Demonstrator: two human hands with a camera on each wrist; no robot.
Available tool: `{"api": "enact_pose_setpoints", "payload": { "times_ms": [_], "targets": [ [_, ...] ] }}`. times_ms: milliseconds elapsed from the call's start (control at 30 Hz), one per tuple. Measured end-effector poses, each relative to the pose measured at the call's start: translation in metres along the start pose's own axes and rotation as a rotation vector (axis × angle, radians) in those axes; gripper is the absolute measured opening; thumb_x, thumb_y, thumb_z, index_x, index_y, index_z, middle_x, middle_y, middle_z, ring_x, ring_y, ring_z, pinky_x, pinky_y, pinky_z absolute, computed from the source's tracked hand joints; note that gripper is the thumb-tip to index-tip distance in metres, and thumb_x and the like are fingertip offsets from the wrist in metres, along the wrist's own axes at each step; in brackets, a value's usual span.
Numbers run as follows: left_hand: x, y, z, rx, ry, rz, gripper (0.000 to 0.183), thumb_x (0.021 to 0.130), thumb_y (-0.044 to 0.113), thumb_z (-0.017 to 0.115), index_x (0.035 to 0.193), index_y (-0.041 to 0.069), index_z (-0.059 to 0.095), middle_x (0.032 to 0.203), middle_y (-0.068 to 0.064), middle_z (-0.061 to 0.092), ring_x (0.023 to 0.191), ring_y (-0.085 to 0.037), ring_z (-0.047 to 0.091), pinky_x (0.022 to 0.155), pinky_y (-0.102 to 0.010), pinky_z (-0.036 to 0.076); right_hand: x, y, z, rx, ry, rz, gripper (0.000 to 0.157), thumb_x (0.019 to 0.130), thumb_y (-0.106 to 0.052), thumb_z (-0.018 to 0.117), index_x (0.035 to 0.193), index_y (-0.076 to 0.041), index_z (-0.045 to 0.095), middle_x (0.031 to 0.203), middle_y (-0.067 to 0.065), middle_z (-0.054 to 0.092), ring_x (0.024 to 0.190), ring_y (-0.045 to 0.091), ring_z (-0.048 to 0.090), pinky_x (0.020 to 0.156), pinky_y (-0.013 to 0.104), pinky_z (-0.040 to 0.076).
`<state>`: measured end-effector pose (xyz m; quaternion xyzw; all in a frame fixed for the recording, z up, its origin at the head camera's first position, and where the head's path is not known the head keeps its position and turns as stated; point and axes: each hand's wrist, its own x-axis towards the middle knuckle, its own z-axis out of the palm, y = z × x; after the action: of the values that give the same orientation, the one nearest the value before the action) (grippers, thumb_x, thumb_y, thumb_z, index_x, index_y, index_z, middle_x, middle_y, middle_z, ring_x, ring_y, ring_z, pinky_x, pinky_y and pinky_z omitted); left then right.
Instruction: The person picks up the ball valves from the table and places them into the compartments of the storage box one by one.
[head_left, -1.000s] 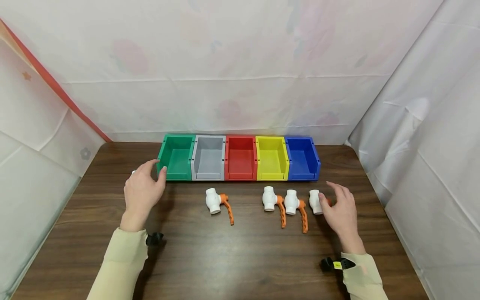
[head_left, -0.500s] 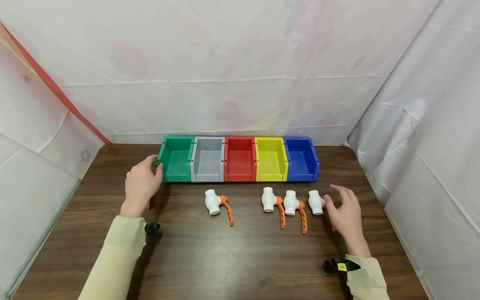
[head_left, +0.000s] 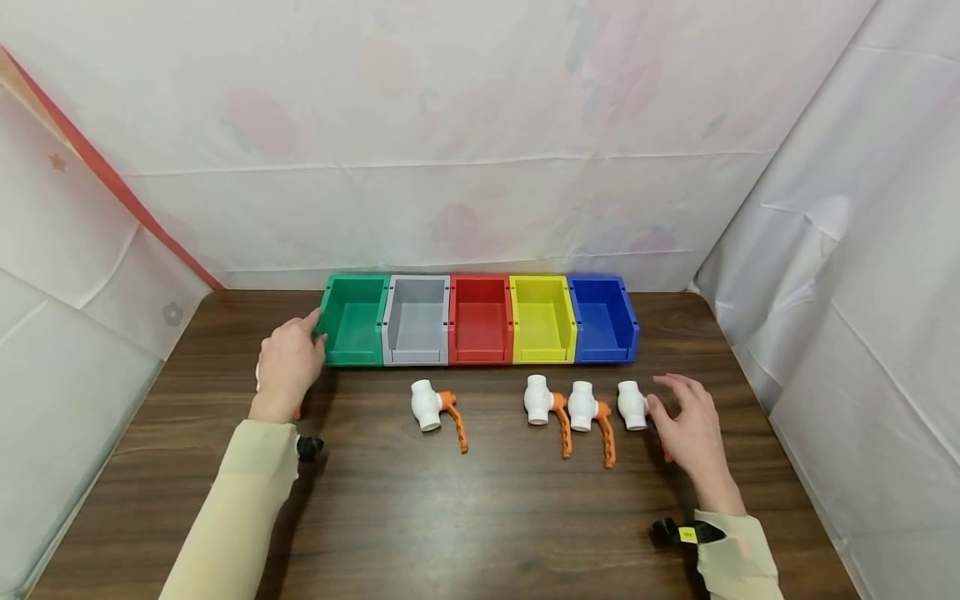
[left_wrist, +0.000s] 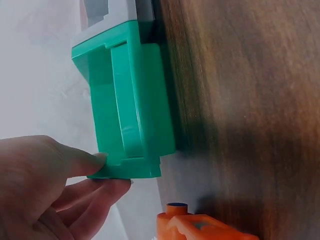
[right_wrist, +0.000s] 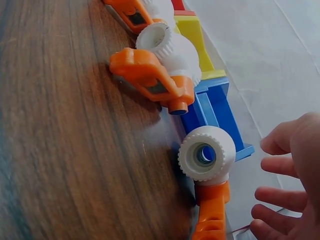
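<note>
My left hand [head_left: 288, 367] is at the left side of the green storage bin [head_left: 356, 357]. In the left wrist view its thumb lies inside the bin's side wall and the fingers lie outside, pinching the wall. Below that hand is a ball valve with an orange handle [left_wrist: 207, 228], mostly hidden in the head view. My right hand [head_left: 692, 429] hovers with spread, relaxed fingers beside the rightmost white ball valve [head_left: 632, 406], holding nothing. In the right wrist view a gap shows between those fingers and the valve's white body [right_wrist: 225, 150].
Grey [head_left: 417, 356], red [head_left: 481, 356], yellow [head_left: 544, 355] and blue [head_left: 606, 354] bins continue the row rightward from the green one. In front lie more white ball valves with orange handles: one valve [head_left: 426, 407] left of centre, two [head_left: 537, 400] right of it. Fabric hangs behind.
My left hand has come in against the green bin and now pinches its side wall. My right hand has shifted slightly right, uncovering more of the rightmost ball valve.
</note>
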<state>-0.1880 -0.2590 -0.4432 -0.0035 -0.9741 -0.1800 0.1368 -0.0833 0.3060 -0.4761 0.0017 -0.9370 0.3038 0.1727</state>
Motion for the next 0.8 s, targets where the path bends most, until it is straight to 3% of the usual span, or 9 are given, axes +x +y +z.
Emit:
{"api": "enact_pose_setpoints", "payload": {
  "times_ms": [233,600,800],
  "targets": [
    [0.0012,-0.0003,-0.0008,0.002,-0.027,-0.010,0.044,0.095,0.007,0.062,0.137,-0.006,0.055,0.119,-0.030,0.062,0.094,-0.051,0.061,0.075,-0.064,0.050,0.0011,0.0013,-0.0023,-0.028,-0.112,-0.034,0.035,0.092,-0.014,0.070,0.124,0.000,0.065,0.133,0.027,0.052,0.122,0.049,0.045,0.096,0.066,0.034],
    [0.0050,0.0022,-0.0023,0.004,-0.052,-0.035,0.047,0.093,0.008,0.066,0.137,-0.003,0.055,0.123,-0.031,0.061,0.095,-0.053,0.059,0.076,-0.063,0.048,0.0057,0.0066,-0.0022,-0.057,-0.358,-0.100,0.064,0.081,-0.019,0.085,0.136,-0.001,0.057,0.134,0.027,0.056,0.122,0.048,0.048,0.100,0.064,0.035],
    [0.0014,-0.0001,-0.0016,0.002,-0.044,-0.033,0.047,0.093,0.008,0.066,0.138,-0.003,0.055,0.120,-0.030,0.062,0.090,-0.052,0.059,0.073,-0.063,0.049,0.0091,0.0052,0.0013,-0.070,-0.386,-0.125,0.068,0.077,-0.014,0.087,0.137,-0.003,0.057,0.129,0.027,0.060,0.116,0.047,0.052,0.097,0.063,0.038]
  ]
}}
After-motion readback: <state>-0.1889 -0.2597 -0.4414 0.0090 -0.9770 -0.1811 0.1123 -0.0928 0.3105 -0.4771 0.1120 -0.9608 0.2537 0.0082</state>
